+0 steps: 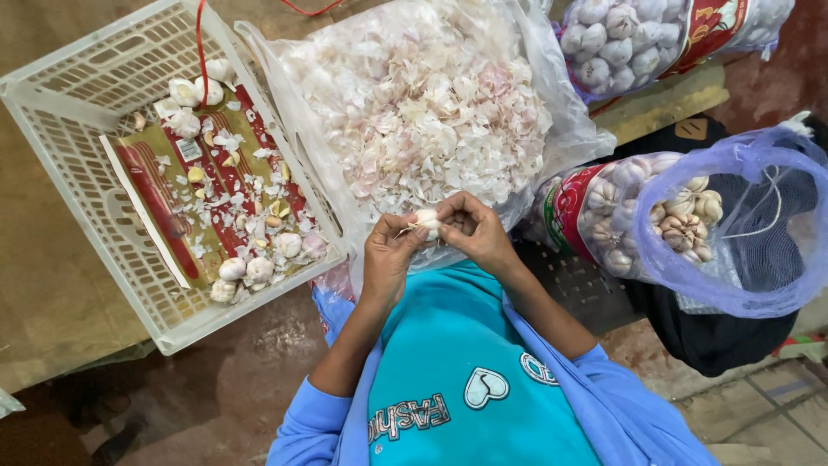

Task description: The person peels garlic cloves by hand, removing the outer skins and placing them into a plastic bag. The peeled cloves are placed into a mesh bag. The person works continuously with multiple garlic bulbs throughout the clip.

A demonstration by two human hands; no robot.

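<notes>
Both my hands meet in the middle of the view over a clear plastic bag of garlic skins (423, 103). My left hand (388, 259) and my right hand (479, 231) together pinch one white garlic bulb (425, 220), fingers curled around it from both sides. A thin strip of skin sticks out to the left of the bulb. My blue sleeves and turquoise top fill the lower part of the view.
A white plastic crate (60, 164) at the left holds a flattened printed bag, loose cloves, skins and a few bulbs. A purple mesh sack of garlic bulbs (681, 220) lies open at the right. Another full sack (621, 39) sits at the top right.
</notes>
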